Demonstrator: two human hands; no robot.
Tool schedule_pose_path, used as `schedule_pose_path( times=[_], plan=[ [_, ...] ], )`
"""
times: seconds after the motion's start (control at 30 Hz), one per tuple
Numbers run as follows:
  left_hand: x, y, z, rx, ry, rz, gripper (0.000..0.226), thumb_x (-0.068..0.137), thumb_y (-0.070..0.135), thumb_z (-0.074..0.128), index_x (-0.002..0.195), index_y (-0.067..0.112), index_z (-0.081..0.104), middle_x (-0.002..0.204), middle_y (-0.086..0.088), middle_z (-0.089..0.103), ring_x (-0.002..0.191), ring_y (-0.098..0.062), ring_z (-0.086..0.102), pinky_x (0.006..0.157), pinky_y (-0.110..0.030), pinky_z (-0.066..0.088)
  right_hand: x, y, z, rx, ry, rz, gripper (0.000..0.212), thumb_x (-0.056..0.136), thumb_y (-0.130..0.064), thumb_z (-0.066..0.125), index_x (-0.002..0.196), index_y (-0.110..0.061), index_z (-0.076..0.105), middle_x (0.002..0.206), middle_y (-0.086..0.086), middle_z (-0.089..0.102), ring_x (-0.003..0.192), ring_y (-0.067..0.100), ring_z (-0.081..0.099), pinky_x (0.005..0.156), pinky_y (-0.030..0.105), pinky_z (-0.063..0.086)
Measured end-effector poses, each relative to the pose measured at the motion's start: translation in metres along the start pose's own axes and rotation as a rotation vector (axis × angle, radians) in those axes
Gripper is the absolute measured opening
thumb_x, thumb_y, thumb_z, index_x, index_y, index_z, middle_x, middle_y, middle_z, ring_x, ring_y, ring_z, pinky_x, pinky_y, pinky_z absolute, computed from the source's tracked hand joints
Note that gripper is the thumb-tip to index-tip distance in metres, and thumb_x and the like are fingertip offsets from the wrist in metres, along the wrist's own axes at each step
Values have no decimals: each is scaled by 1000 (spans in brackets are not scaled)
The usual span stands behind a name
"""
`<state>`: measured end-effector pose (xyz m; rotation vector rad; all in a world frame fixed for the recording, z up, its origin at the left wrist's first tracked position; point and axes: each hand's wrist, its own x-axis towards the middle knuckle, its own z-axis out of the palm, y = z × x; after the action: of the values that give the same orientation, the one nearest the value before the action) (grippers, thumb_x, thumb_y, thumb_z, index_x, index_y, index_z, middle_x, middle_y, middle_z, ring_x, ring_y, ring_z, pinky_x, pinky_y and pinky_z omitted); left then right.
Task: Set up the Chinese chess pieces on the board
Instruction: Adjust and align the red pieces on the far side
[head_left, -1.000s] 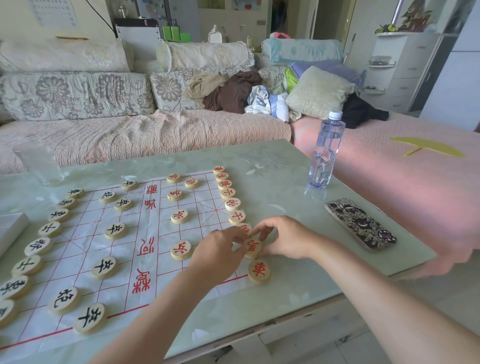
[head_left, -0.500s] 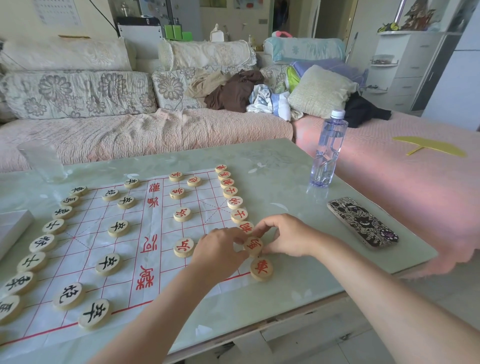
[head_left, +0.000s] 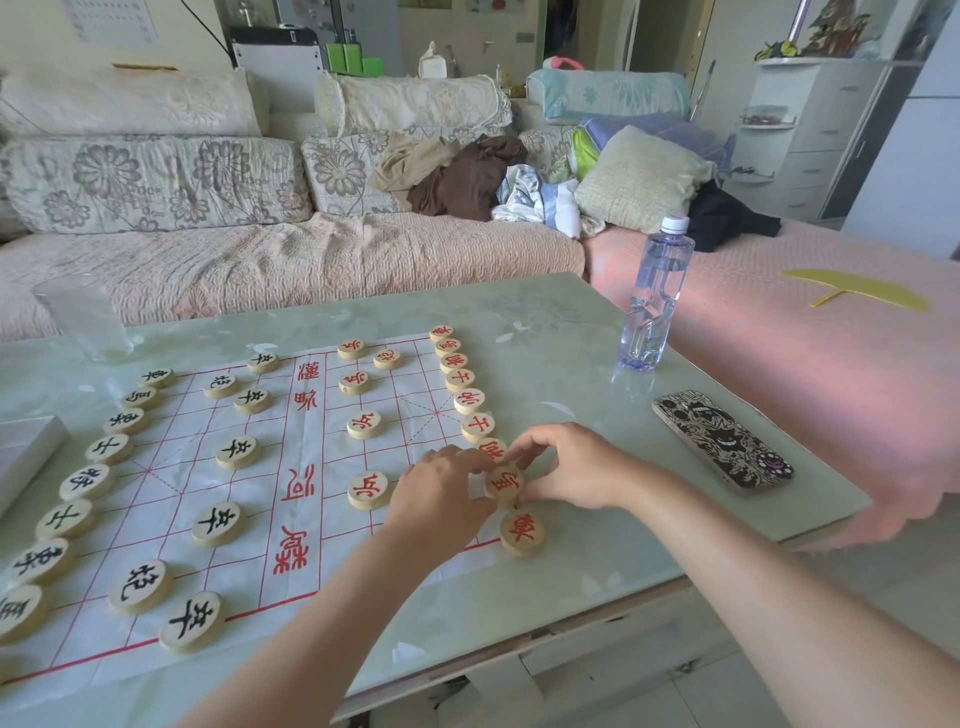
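Starting at the near edge of the table (head_left: 571, 597), the corner of the board (head_left: 171, 467) holds a red chariot piece (head_left: 522, 531), flat on the paper's fringe with bare tabletop to its right. Just beyond it lies the red horse piece (head_left: 505, 482), and both hands meet on it. The left hand (head_left: 441, 499) comes from the left, its curled fingers against the disc's left rim. The right hand (head_left: 576, 467) reaches from the right, thumb and forefinger nipping the far-right rim. The disc is round, so no long axis matters. What counts is its slot between the chariot and a half-hidden red piece (head_left: 491, 449) close behind, so any nudge should probably run along that line. Farther off, the red back rank (head_left: 460, 381) recedes in a column. The phone (head_left: 722, 441) and bottle (head_left: 652, 301) stand well apart on the right, leaving open room.
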<state>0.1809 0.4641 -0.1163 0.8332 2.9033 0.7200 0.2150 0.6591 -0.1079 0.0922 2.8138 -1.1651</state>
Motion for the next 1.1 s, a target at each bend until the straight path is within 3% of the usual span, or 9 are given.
schedule_pose_path(
  times=[0.1, 0.17, 0.4, 0.57, 0.73, 0.83, 0.93, 1.0, 1.1],
  plan=[
    [-8, -3, 0, 6, 76, 66, 36, 83, 31, 66, 118, 37, 60, 117, 13, 58, 108, -13, 49, 90, -29, 42, -11, -4, -6, -9, 52, 26, 24, 73, -36, 84, 89, -35, 67, 91, -22, 63, 56, -3, 50, 56, 25, 49],
    [-12, -3, -2, 19, 100, 125, 33, 83, 30, 67, 115, 36, 61, 113, 13, 59, 105, -12, 48, 90, -29, 41, -21, -9, -8, -28, 45, 34, 26, 71, -39, 86, 83, -32, 64, 80, -25, 61, 54, -4, 49, 54, 17, 43],
    [-27, 4, 1, 31, 41, 215, 27, 87, 33, 63, 113, 38, 63, 109, 16, 62, 106, -11, 49, 92, -25, 36, -50, -24, 8, -276, -10, 83, 51, 53, -59, 85, 86, -32, 57, 93, -15, 63, 76, 4, 57, 66, 26, 46],
    [-33, 8, 6, 54, 38, 222, 22, 89, 34, 56, 110, 39, 62, 103, 17, 64, 103, -11, 50, 89, -25, 37, -54, -24, 11, -280, 11, 17, 40, 63, -49, 84, 90, -32, 59, 93, -22, 64, 81, -1, 57, 67, 21, 45],
    [-37, 7, 8, 79, 82, 226, 24, 88, 36, 57, 112, 39, 59, 104, 18, 60, 101, -10, 50, 91, -27, 39, -58, -21, 4, -131, -62, -22, 28, 78, -28, 78, 97, -34, 59, 62, -42, 53, 52, 6, 46, 53, 23, 38],
    [-39, 6, 11, 78, 81, 213, 29, 87, 38, 59, 116, 37, 57, 108, 16, 60, 103, -11, 48, 92, -30, 39, -55, -17, 5, -116, -28, -5, 39, 70, -43, 83, 95, -37, 53, 90, -33, 59, 66, 6, 53, 61, 26, 46],
    [-39, 7, 14, 88, 56, 212, 34, 87, 42, 58, 120, 38, 55, 110, 16, 60, 104, -12, 48, 94, -32, 38, -52, -11, 9, -133, -48, -8, 43, 68, -40, 86, 96, -36, 53, 107, -19, 60, 67, -6, 51, 56, 15, 40],
    [-39, 7, 15, 95, 66, 211, 35, 86, 44, 59, 120, 39, 55, 109, 16, 60, 104, -11, 48, 94, -32, 39, -53, -12, 9, -119, -80, -23, 40, 73, -29, 85, 101, -32, 56, 100, -24, 63, 60, -13, 50, 52, 10, 35],
    [-39, 6, 15, 107, 99, 200, 36, 83, 45, 62, 118, 39, 56, 109, 17, 59, 104, -11, 49, 92, -29, 39, -55, -14, 3, -72, -79, -22, 36, 80, -20, 81, 105, -25, 56, 64, -40, 55, 51, -14, 49, 47, 9, 35]
  ],
)
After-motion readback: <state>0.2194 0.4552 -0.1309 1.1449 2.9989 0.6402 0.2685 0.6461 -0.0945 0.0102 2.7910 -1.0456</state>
